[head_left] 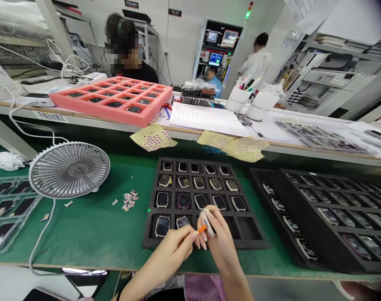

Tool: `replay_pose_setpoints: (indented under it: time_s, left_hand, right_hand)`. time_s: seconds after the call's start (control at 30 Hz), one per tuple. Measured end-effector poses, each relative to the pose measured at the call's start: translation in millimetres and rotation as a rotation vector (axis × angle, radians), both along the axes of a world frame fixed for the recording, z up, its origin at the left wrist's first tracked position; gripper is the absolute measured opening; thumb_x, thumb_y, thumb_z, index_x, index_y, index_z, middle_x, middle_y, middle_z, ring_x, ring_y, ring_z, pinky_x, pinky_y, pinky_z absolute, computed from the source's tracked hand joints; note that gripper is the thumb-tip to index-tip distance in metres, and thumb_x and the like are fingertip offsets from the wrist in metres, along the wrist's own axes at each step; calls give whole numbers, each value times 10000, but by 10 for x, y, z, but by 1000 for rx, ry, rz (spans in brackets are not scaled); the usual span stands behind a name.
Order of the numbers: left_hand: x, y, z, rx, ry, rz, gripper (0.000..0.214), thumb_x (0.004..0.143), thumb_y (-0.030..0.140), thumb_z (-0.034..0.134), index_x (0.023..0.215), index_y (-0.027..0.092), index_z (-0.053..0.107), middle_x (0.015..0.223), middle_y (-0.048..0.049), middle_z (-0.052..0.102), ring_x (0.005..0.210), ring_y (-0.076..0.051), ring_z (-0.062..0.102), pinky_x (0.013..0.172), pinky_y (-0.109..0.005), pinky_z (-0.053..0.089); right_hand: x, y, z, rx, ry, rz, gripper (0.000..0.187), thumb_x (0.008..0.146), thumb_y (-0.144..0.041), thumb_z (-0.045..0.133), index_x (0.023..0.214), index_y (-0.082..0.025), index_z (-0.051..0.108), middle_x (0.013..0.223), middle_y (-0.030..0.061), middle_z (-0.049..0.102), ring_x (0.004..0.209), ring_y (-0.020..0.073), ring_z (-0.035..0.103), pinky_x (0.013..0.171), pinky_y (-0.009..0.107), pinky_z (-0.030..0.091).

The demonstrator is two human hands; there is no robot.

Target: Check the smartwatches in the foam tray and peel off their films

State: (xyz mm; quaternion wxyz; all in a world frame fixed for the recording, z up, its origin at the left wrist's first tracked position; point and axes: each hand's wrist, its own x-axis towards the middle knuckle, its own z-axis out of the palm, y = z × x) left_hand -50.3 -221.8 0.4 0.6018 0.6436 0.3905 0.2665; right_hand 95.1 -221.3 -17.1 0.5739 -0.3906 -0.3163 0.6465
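Observation:
My left hand (174, 246) is closed in a pinch on a small orange tool (202, 229), its tip touching a watch case. My right hand (220, 240) grips that white watch case (207, 221) on edge between fingers and thumb. Both hands hover over the near edge of a black foam tray (153, 228) on the green mat. The tray holds several watch cases in its pockets; the near right pockets are bare.
A grey desk fan (69, 169) stands at left with its white cable trailing. Small peeled film scraps (129, 199) lie beside it. More black trays (328, 217) fill the right. A pink tray (112, 99), yellow sticker sheets (153, 138) and a seated person are beyond the shelf.

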Motion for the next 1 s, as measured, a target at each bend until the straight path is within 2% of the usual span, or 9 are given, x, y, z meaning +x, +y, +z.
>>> replay_pose_setpoints:
  time_s: [0.13,0.37,0.53,0.63,0.73,0.8,0.9,1.0]
  left_hand:
    - [-10,34,37,12,16,7,396,963,395,333,757,157,572,527,62,335,485,-96,297,485,-212,251]
    - [-42,40,-42,-20,-43,36,424,945,430,367,720,143,583,494,61,356,451,-79,284,464,-212,231]
    - [-3,48,-80,-98,-173,18,445,901,518,417,692,150,554,421,86,313,383,-59,226,419,-202,190]
    - [7,59,-116,-115,-211,42,467,885,555,421,697,150,558,408,86,321,366,-55,229,405,-198,190]
    - [6,83,-146,-90,-187,94,474,877,562,431,662,154,540,412,80,327,376,-61,254,408,-198,209]
    - [21,92,-152,-43,-174,137,459,882,536,443,645,154,536,468,45,420,432,-78,361,448,-199,291]
    - [44,82,-136,38,-126,165,413,895,471,460,646,152,540,614,-17,559,574,-117,509,574,-219,407]
    - [-64,92,-104,105,-30,271,425,890,478,451,607,162,493,553,13,490,511,-100,437,517,-209,365]
  right_hand:
    - [-92,40,37,28,71,-6,157,898,-352,563,832,-224,500,535,-78,474,374,61,373,336,153,326]
    - [-114,44,17,54,113,6,188,892,-363,569,807,-225,474,490,-103,438,302,33,330,304,130,310]
    - [-147,78,34,-52,316,105,283,795,-422,669,800,-223,468,543,-119,431,282,-24,127,265,97,144]
    - [-150,104,14,-109,356,98,317,736,-408,722,833,-222,485,557,-119,434,297,-25,96,261,101,118]
    - [-170,92,-30,-106,293,33,277,770,-406,690,874,-232,501,534,-118,428,303,-5,116,263,114,146]
    - [-210,59,-60,-80,202,-28,222,827,-409,628,918,-247,508,494,-120,395,309,22,182,285,127,212]
    - [-261,1,-97,-63,35,-46,200,861,-423,584,940,-255,509,505,-101,397,368,64,326,354,164,316]
    - [-172,-22,-137,31,-172,-139,207,876,-448,552,952,-261,506,582,-80,422,434,88,396,424,207,361]
